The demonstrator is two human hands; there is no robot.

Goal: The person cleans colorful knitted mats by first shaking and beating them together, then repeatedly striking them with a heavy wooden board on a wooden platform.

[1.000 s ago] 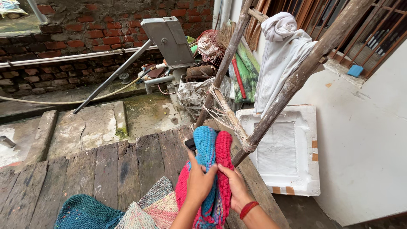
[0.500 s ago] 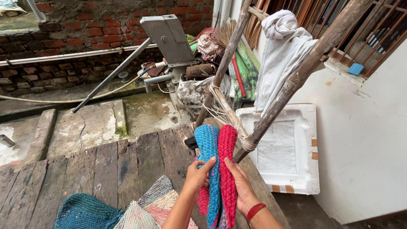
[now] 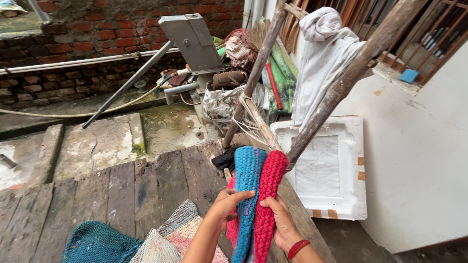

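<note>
Item: knitted cloth point(image 3: 254, 195), folded, one blue band and one red band, held upright between both hands above the wooden plank platform point(image 3: 122, 195).
Left hand point(image 3: 225, 205): fingers curled over the blue band, closed on it; forearm cut off by the lower edge.
Right hand point(image 3: 282, 225): palm and fingers pressed to the red band from the other side, closed on it; red wrist band point(image 3: 296, 249) below.
Cloth's lower end hidden behind the hands and out of frame.
Above the grip: crossed wooden poles point(image 3: 341, 83), lashed with string; white cloth point(image 3: 319, 58) draped.
Below left of the grip: more knitted pieces point(image 3: 161, 238), partly cut off.
Right of the grip: white foam tray point(image 3: 336, 170)
</note>
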